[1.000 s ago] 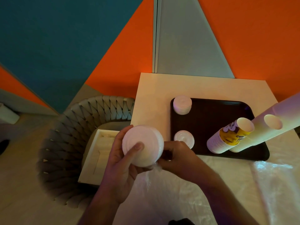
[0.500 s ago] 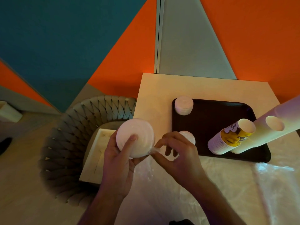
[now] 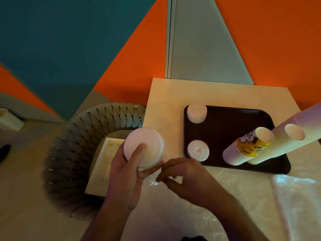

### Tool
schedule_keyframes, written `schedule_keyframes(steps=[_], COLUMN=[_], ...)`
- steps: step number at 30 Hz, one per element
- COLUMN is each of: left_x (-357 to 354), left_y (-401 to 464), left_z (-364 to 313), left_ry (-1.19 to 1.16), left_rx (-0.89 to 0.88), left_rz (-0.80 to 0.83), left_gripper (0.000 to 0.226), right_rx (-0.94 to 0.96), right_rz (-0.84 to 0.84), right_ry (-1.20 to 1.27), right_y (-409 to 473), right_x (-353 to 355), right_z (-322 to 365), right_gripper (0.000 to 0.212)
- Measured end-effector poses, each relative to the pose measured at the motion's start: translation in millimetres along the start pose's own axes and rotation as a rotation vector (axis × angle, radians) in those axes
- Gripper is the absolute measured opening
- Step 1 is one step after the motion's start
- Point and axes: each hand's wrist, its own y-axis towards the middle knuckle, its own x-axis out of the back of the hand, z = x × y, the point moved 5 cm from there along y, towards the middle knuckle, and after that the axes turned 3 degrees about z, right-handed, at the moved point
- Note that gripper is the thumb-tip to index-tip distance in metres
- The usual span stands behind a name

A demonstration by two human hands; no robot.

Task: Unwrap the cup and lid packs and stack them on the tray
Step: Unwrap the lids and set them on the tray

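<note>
Change: lid pack [image 3: 144, 149] lifted higher off the worktop's [image 3: 166, 94] left edge since earlier.
Left hand [image 3: 128, 173]: grasping lid pack, thumb across its face.
Right hand [image 3: 184, 178]: just beside, pinching clear wrap [image 3: 152, 181].
Tray [image 3: 225, 122]: two lid stacks, cup stacks.

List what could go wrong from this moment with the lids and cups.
1. The left hand holds the lid stack beyond the table edge, above the woven basket; while the right hand pinches the plastic wrap, lids could slip into it.
2. The two cup stacks look tilted on the tray; a bump might topple them.
</note>
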Motion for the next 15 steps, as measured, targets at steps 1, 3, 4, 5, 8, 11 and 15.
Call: schedule_keyframes(steps=[1,3,4,5,8,11,15], left_x=[1,4,5,6,3,-4,-6], left_y=[0,0,-1,-2,-5,-9,-8], left_z=[0,0,-1,-1,-2,-2,-1], left_ry=[0.031,0.175,0.281,0.388,0.592,0.704,0.763], left_rx=[-0.025,-0.098,-0.141,-0.183,-0.307,-0.378,-0.395], left_rz=[-0.004,-0.02,-0.036,-0.05,-0.044,0.01,0.077], left_gripper=[0.039,0.041,0.043,0.046,0.05,0.053,0.052], right_rx=[-0.03,-0.097,-0.122,-0.139,-0.161,-0.164,-0.164], right_rz=[-0.066,-0.249,-0.315,-0.342,-0.222,-0.078,-0.038], right_ry=[0.049,0.081,0.076,0.076,0.052,-0.002,-0.022], right_y=[0,-2,-2,-1,6,12,16], right_x=[8,27,34,38,32,19,14], right_z=[-3,-8,-10,-9,-4,0,5], right_gripper=[0.019,0.024,0.031,0.038,0.068,0.1,0.108])
